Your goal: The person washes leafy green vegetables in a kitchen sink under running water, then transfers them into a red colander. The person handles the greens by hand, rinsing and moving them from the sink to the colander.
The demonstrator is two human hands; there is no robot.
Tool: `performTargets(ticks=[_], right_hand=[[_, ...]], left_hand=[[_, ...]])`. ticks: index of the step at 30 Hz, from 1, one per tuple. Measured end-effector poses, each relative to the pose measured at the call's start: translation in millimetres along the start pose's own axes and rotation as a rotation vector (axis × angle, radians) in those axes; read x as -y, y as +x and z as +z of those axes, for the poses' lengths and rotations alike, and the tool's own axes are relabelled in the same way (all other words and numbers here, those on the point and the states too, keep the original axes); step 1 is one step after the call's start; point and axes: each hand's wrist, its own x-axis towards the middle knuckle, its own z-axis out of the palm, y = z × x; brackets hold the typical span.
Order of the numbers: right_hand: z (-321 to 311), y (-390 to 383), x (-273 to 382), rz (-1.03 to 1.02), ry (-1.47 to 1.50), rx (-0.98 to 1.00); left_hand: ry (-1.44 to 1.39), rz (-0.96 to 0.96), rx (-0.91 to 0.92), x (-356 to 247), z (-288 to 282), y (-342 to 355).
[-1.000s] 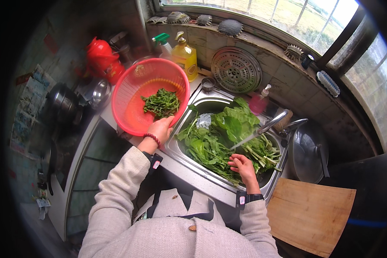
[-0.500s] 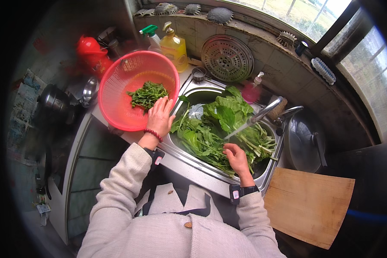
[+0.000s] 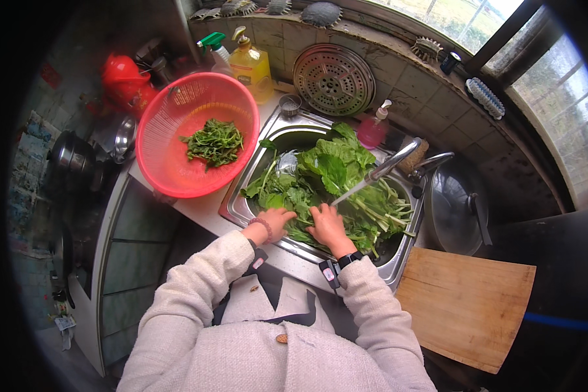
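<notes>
The metal sink (image 3: 247,210) holds a large heap of leafy greens (image 3: 333,171), with broad leaves at the back and pale stems toward the right. At its near side my left hand (image 3: 272,224), wearing a red bead bracelet, has its fingers closed on some of the leafy greens. Just to the right, my right hand (image 3: 328,230) is also closed on the greens, its fingertips partly hidden among the leaves. A stream of water falls from the faucet (image 3: 393,161) close to my right hand. Left of the sink, a red plastic colander (image 3: 160,147) contains a small pile of greens (image 3: 213,142).
Behind the sink stand a yellow pump bottle (image 3: 253,70), a round perforated steamer plate (image 3: 333,80) and a pink soap bottle (image 3: 372,132). On the right are a glass pot lid (image 3: 452,212) and a wooden cutting board (image 3: 467,307). Pots (image 3: 72,157) sit at far left.
My left hand has moved from the colander's edge down and right into the sink. My right hand has shifted left through the greens, so both hands are now close together.
</notes>
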Motion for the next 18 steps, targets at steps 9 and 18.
performTargets(ticks=[9,18], right_hand=[[-46.5,-15.3,-43.5,-0.078,0.376,-0.264],[-88.5,-24.4,-47.6,-0.058,0.416,-0.560]], left_hand=[[-0.138,-0.020,0.041,17.9,-19.0,-5.5],[0.005,0.009,0.058,23.8,-10.8,0.6]])
